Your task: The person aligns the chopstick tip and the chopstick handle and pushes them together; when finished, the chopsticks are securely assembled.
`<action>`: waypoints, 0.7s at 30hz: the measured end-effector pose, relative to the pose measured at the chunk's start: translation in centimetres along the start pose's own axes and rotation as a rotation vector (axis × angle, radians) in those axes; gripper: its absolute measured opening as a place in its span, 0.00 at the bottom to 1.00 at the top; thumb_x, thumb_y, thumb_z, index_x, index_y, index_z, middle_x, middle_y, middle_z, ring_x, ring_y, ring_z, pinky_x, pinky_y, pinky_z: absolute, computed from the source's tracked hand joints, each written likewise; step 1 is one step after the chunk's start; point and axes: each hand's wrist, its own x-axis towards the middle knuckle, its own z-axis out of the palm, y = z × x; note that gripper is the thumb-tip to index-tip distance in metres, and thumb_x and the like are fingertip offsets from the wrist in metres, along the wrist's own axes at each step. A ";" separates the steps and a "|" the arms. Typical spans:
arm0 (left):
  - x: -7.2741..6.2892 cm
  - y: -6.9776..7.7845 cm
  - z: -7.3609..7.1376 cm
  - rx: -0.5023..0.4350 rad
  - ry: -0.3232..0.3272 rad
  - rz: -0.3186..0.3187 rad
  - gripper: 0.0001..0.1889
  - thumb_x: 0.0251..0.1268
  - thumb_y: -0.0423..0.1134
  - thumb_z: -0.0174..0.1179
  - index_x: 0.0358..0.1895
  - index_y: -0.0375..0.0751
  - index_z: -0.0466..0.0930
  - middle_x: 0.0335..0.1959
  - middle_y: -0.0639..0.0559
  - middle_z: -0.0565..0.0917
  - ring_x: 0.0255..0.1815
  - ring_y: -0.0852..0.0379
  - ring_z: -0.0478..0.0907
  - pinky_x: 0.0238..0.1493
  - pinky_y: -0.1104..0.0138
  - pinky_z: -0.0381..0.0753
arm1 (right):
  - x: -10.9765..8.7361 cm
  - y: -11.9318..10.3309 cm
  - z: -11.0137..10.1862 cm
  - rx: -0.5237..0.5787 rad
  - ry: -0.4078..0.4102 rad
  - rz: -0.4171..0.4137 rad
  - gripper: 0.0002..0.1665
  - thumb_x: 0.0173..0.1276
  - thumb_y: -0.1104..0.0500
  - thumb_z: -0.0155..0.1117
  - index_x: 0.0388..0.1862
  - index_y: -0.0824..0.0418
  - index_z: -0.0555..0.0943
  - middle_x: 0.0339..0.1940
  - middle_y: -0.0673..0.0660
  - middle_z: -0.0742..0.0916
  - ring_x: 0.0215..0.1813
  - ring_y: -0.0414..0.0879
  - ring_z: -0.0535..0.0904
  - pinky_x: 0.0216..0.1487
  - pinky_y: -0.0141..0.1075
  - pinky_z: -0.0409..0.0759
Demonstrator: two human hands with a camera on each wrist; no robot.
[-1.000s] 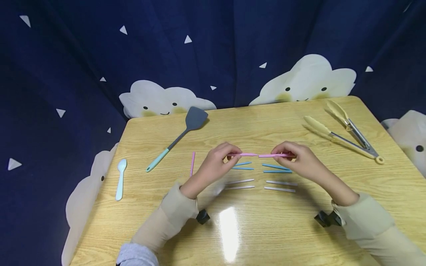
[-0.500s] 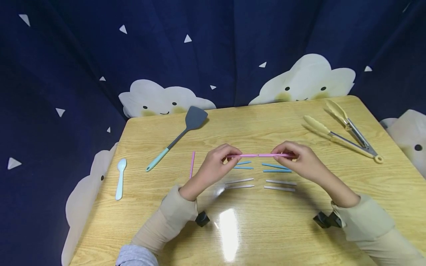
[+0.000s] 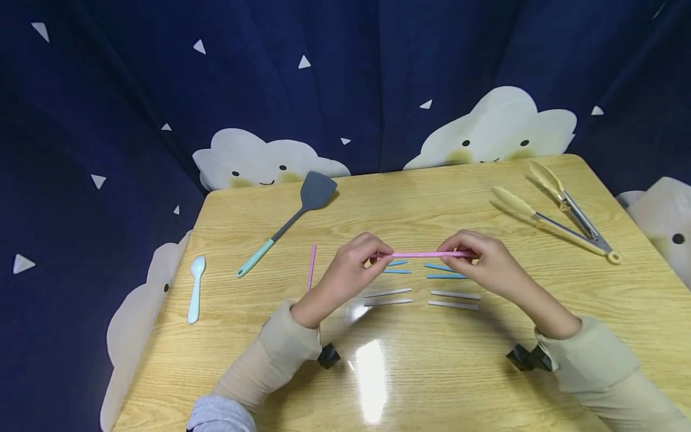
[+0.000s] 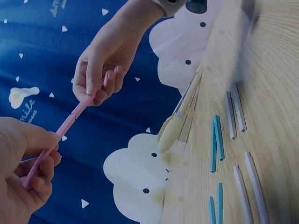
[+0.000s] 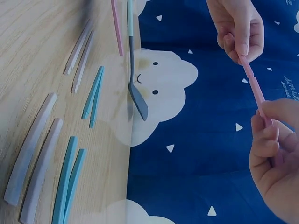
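Note:
My left hand [image 3: 357,264] pinches one half of a pink chopstick [image 3: 405,255] between thumb and fingers. Its other half is pinched by my right hand [image 3: 486,259]. The two halves lie end to end in one straight line above the table, and a thin seam shows between them in both wrist views. Each outer end is partly hidden by the curled fingers. Below the hands lie light blue chopstick pieces [image 4: 218,137] and white chopstick pieces [image 5: 42,168], in pairs to the left and right. Another pink chopstick [image 3: 312,264] rests beside my left forearm.
On the wooden table [image 3: 432,372], a grey spatula [image 3: 318,191] with a mint handle lies at the back left. A light blue spoon [image 3: 196,291] is near the left edge. Spread tongs [image 3: 572,219] lie at the back right. A dark blue curtain [image 3: 345,72] hangs behind.
The small gap between the two pink halves has closed, and they now form one line. My hands have drawn slightly nearer to each other; the things on the table stayed put.

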 end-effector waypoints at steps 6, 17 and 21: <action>-0.1 0.4 -0.2 -0.028 0.014 0.007 0.02 0.55 0.31 0.61 0.32 0.38 0.80 0.30 0.52 0.78 0.27 0.63 0.71 0.28 0.75 0.73 | 0.1 -0.6 0.0 -0.002 0.029 -0.019 0.13 0.52 0.73 0.65 0.30 0.56 0.80 0.21 0.44 0.77 0.23 0.35 0.67 0.22 0.25 0.66; -0.3 0.8 -0.1 -0.056 0.041 0.033 0.01 0.55 0.29 0.60 0.31 0.37 0.80 0.27 0.51 0.76 0.25 0.63 0.69 0.27 0.76 0.71 | -0.3 -0.9 0.3 0.040 0.053 -0.009 0.15 0.49 0.75 0.66 0.29 0.56 0.80 0.23 0.46 0.77 0.22 0.36 0.66 0.20 0.26 0.64; -0.4 0.8 0.2 -0.045 0.044 0.046 0.01 0.57 0.30 0.59 0.31 0.36 0.79 0.26 0.51 0.75 0.25 0.62 0.68 0.27 0.77 0.69 | -0.6 -0.8 0.5 0.045 0.065 -0.011 0.16 0.49 0.76 0.65 0.30 0.56 0.79 0.24 0.46 0.77 0.22 0.36 0.65 0.20 0.27 0.64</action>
